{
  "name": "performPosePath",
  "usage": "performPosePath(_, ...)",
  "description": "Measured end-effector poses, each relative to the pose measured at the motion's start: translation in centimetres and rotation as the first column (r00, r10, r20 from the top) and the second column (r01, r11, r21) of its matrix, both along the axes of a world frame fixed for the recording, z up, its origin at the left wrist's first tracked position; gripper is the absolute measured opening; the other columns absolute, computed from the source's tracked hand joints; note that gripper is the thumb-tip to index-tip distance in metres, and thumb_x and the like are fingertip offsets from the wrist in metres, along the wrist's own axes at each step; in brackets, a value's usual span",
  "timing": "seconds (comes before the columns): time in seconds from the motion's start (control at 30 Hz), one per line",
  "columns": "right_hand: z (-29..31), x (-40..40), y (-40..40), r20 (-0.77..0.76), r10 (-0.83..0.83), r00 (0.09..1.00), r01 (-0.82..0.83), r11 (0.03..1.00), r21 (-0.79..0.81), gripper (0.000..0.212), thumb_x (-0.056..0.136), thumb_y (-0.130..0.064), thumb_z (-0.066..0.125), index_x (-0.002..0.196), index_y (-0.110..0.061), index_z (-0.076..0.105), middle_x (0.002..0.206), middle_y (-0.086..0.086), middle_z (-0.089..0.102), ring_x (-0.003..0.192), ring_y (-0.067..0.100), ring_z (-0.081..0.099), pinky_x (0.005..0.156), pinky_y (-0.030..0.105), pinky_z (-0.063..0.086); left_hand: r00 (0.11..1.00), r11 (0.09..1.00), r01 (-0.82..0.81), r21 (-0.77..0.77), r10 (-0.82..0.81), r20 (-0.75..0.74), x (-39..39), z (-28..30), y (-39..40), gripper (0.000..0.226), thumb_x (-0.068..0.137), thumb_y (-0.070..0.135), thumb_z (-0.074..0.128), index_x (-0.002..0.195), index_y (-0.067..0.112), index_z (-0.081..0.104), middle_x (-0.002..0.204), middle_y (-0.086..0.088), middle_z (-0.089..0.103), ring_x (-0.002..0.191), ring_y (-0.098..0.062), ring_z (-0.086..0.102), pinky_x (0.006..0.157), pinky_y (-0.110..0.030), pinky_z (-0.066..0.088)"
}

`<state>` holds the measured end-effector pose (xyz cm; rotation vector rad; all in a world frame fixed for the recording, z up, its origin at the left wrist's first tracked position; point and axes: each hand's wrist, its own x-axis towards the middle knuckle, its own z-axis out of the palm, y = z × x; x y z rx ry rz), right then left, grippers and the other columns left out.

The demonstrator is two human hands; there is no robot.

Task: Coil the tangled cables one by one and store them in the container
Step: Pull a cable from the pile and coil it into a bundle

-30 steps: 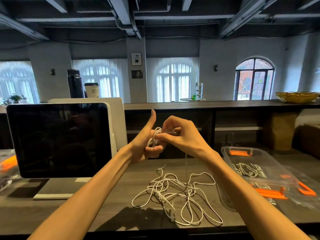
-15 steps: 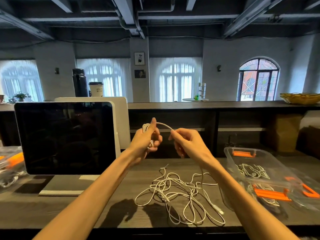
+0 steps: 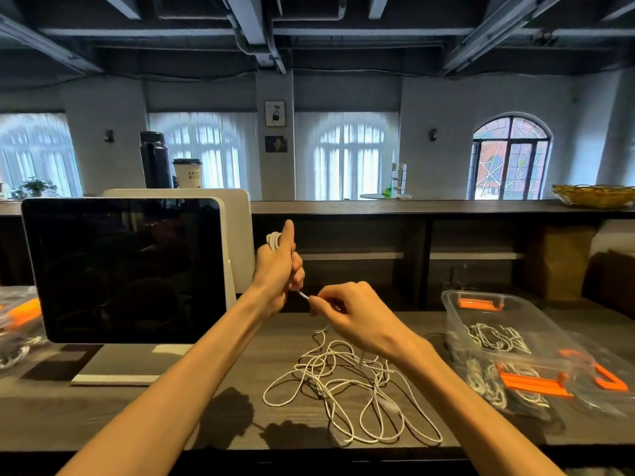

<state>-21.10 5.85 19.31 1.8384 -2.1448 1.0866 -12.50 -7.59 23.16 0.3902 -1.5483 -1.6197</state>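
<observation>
My left hand [image 3: 279,269] is raised above the table, thumb up, with a white cable coil [image 3: 273,240] wound around its fingers. Just to the right and lower, my right hand [image 3: 357,316] pinches the same cable's free end [image 3: 303,296] close under the left fist. A tangle of white cables [image 3: 347,386] lies on the dark wooden table below both hands. The clear plastic container [image 3: 453,304] with orange latches stands at the right and holds several coiled white cables [image 3: 494,338].
A dark monitor [image 3: 123,269] on a flat base stands at the left. A clear lid with orange clips [image 3: 598,379] lies beside the container at the right. Another clear box [image 3: 17,324] sits at the far left edge. A shelf counter runs behind the table.
My right hand has moved down from beside the raised coil to below the left fist, carrying the cable round it. The loose tail has come up off the table; only a short end remains.
</observation>
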Motion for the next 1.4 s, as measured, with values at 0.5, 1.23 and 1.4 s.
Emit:
performPosePath(0.5,4.1,-1.3,1.9,0.060,0.146,0.988,-0.117,0.933,-0.341,0.025,0.085,-0.038,0.081,0.096,-0.019,0.069,0.078,-0.004,0.067,0.070,0.019,0.067,0.063,0.039,0.058,0.688,0.752,0.660,0.012,-0.609,0.395,2.0,0.5,1.3,0.078,0.083,0.087,0.024,0.069,0.015,0.048,0.057,-0.004,0.042,0.040,-0.009,0.033,0.043,-0.020,0.019)
performPosePath(1.23,0.5,-1.3,0.8,0.128,-0.105,0.986,0.137,0.951,-0.276,0.026,0.107,-0.026,0.052,0.092,-0.014,0.070,0.067,-0.009,0.059,0.059,0.003,0.055,0.053,0.016,0.041,0.948,0.953,0.273,0.134,-0.290,0.133,0.5,-1.5,2.0,0.048,0.095,0.054,0.055,0.091,0.007,0.065,0.064,-0.008,0.060,0.045,-0.010,0.048,0.044,-0.016,0.039)
performPosePath(1.4,1.5,-1.0,2.1,-0.140,-0.201,0.969,0.172,0.965,-0.198,0.026,0.105,-0.038,0.052,0.093,-0.023,0.069,0.072,-0.009,0.065,0.064,0.010,0.061,0.062,0.032,0.053,0.879,0.892,0.377,0.251,-0.430,0.207,1.4,-2.0,1.0,0.057,0.096,0.056,0.053,0.057,0.016,0.041,0.043,0.002,0.035,0.035,-0.008,0.031,0.037,-0.016,0.024)
